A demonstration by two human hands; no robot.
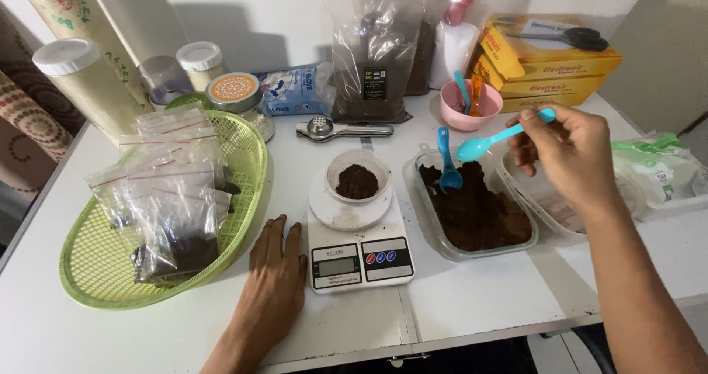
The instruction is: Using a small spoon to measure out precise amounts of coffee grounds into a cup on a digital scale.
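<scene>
At table centre: scale (359,252), bearing a small cup (358,178) of dark powder. Left of scale: left hand (275,274), flat on the table (472,300), fingers together, holding nothing; beyond it, green basket (96,271) of zip bags (173,204). Right of scale: clear tub (478,210) of powder with a blue scoop (447,164) standing in it. Above tub: right hand (571,153), pinching a turquoise spoon (495,139) by the handle, bowl over tub. Behind scale: powder bag (372,57), pink bowl (470,106).
</scene>
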